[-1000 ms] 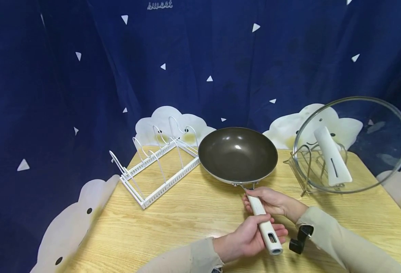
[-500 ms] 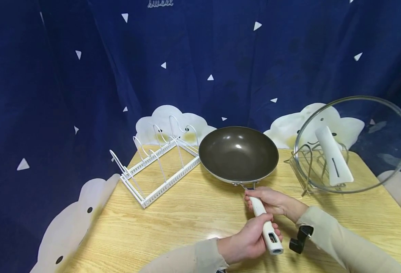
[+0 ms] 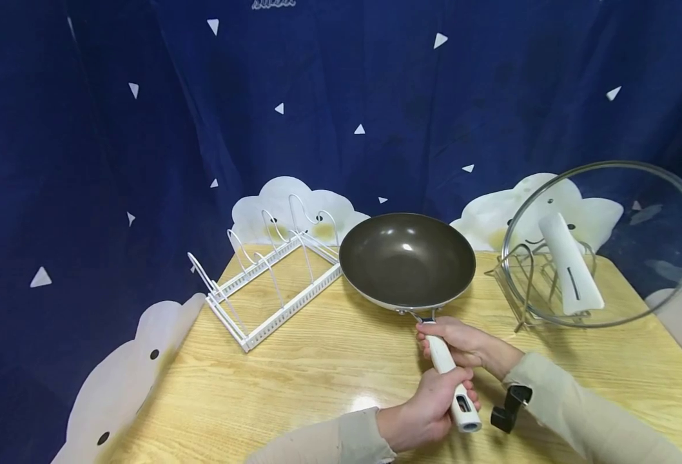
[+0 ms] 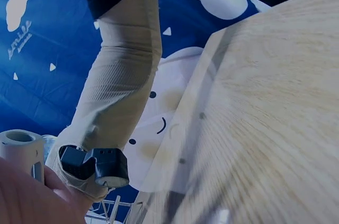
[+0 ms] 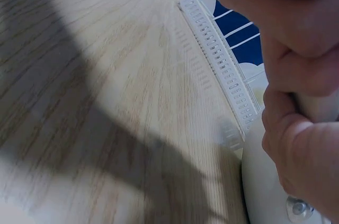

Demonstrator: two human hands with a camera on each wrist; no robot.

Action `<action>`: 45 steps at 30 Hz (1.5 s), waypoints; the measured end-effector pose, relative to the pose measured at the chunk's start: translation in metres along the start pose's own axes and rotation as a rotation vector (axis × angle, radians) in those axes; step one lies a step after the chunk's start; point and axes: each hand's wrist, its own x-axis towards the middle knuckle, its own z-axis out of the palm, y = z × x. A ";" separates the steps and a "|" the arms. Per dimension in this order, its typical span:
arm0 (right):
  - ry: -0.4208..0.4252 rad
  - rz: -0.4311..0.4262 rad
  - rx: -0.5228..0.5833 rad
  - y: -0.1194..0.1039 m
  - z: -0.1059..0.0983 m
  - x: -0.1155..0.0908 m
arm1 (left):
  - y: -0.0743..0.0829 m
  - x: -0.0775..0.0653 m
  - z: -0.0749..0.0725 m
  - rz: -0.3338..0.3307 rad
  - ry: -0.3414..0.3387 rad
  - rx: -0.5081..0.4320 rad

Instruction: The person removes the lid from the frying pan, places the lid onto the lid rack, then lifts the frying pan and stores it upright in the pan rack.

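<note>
A dark-coated frying pan (image 3: 407,261) with a white outer side sits mid-table, its long white handle (image 3: 442,356) pointing toward me. Low on the handle, near its slotted end, my left hand (image 3: 428,409) grips with fingers wrapped around. My right hand (image 3: 459,341) holds the same handle higher up, close to where it joins the pan. In the right wrist view, curled fingers (image 5: 307,38) surround the handle, and the pan's pale side (image 5: 265,176) with a rivet shows below. The left wrist view shows the handle's hollow end (image 4: 20,136) beside the left hand (image 4: 32,197).
Left of the pan stands a white wire rack (image 3: 277,283), its right end next to the pan's rim. At the right, a large glass lid (image 3: 654,258) with a white handle (image 3: 570,264) leans upright in a metal wire stand (image 3: 523,290). A blue curtain (image 3: 341,84) hangs behind the wooden table (image 3: 283,386).
My left hand's fingers, extended under the handle one second ago, have closed around it. The pan and right hand stay nearly in place; the view shifts slightly.
</note>
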 end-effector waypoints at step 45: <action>-0.007 -0.201 -0.114 -0.002 0.018 -0.014 | -0.012 -0.006 -0.023 0.216 -0.290 0.078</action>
